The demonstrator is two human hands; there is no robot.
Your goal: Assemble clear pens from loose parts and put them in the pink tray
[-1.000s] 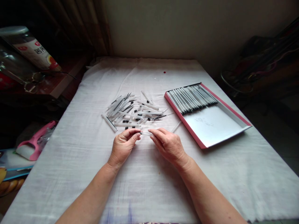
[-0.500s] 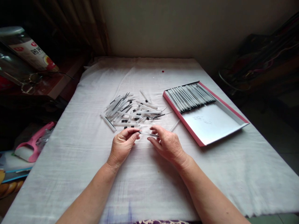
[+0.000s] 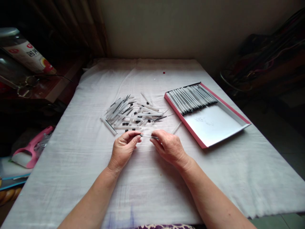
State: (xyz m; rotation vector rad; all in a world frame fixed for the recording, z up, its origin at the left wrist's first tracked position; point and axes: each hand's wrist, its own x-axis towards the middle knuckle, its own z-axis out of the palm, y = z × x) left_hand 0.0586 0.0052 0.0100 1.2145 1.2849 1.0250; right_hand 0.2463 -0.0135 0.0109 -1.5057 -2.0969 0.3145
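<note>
A clear pen [image 3: 145, 136] lies level between my two hands, just in front of a pile of pen parts. My left hand [image 3: 124, 148] pinches its dark left end between thumb and fingertips. My right hand [image 3: 169, 147] has thumb and fingers closed on its right end, which they partly cover. Beyond my hands, clear pen barrels [image 3: 128, 117], thin dark refills [image 3: 159, 119] and small black caps [image 3: 125, 123] are heaped loosely on the cloth. One loose clear tube [image 3: 176, 128] lies beside my right hand.
To the right, a shallow pink-edged box [image 3: 190, 131] holds a row of pens [image 3: 194, 98] in its far part. A white cloth [image 3: 147, 187] covers the table. Jars [image 3: 28, 52] and glasses [image 3: 25, 91] stand far left; a pink-handled item [image 3: 33, 148] is below them.
My right thumb and fingers have closed tighter around the pen's right end. My left hand keeps its pinch. The whole view has shifted slightly.
</note>
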